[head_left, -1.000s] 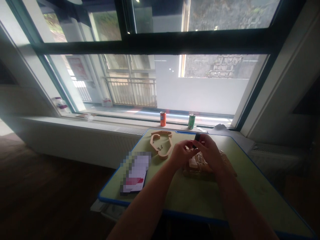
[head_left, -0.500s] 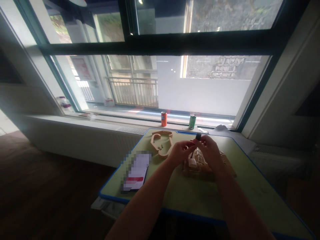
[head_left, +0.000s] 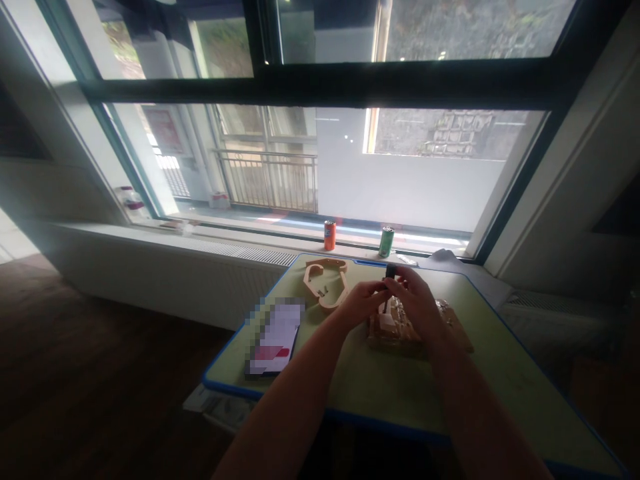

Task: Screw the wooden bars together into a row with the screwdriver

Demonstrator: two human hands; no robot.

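R grip (head_left: 416, 288) pinched black screwdriver (head_left: 391, 271), prob. light, stiff, best held by handle (head_left: 391, 268); L grip (head_left: 363, 297) closure was unclear.

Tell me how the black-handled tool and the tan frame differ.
Colour: the black-handled tool has a dark handle, while the tan frame is pale. Shape: the tool is slim and straight; the frame curves into a ring-like outline. Pose: the tool is held roughly upright where the left hand and right hand meet; the frame lies on the table.

Daylight glares through the window (head_left: 325, 90); the floor (head_left: 110, 340) is dark, outer edges blurred.
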